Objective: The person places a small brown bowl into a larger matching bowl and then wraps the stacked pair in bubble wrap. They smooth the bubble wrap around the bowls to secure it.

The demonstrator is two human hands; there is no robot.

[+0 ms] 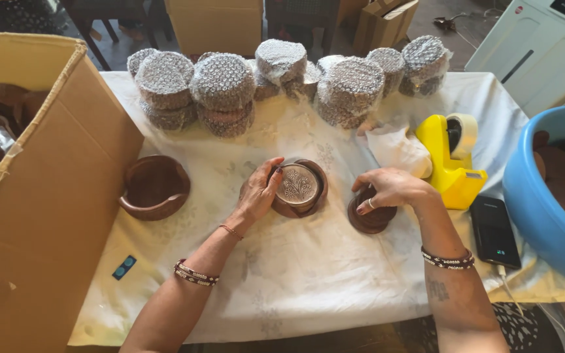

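My left hand [257, 194] cups the left side of a round brown wooden dish [301, 189] with an engraved silver-coloured top, which sits on the white patterned cloth [308, 274]. My right hand [387, 187] rests with its fingers on a small stack of dark round wooden discs [370, 218] just right of the dish. An empty brown wooden bowl-shaped holder [154, 187] stands farther left on the cloth.
Several bubble-wrapped round bundles [222, 88] line the table's far side. A yellow tape dispenser [450, 159], a black phone [494, 231] and a blue tub [544, 196] are at right. A large cardboard box [53, 189] stands at left.
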